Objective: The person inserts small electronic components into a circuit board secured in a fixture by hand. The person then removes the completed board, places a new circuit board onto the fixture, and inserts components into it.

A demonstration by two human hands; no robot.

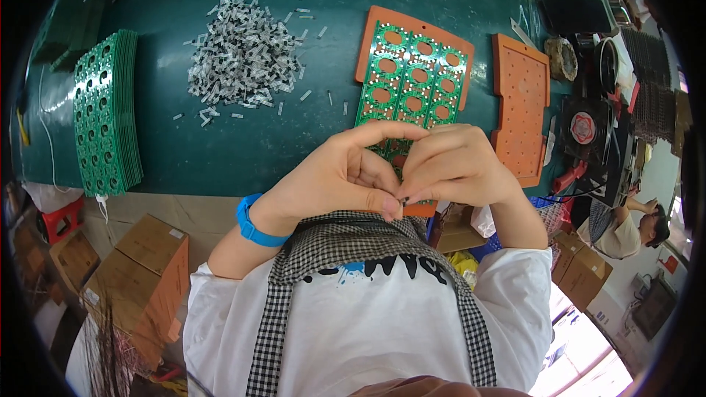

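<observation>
My left hand and my right hand meet close to my apron, over the table's near edge. Between their pinched fingertips shows a tiny dark part; its kind is too small to make out. Both hands are closed in a pinch around it. Just beyond them, a green circuit board panel with rows of round cutouts lies on an orange-brown fixture plate. My hands and forearms hide the panel's near end.
Left of the panel lies a heap of small clear-sleeved parts, with several scattered around it. A stack of green circuit boards stands at the far left. Right of the panel are a second orange-brown plate and a tape roll.
</observation>
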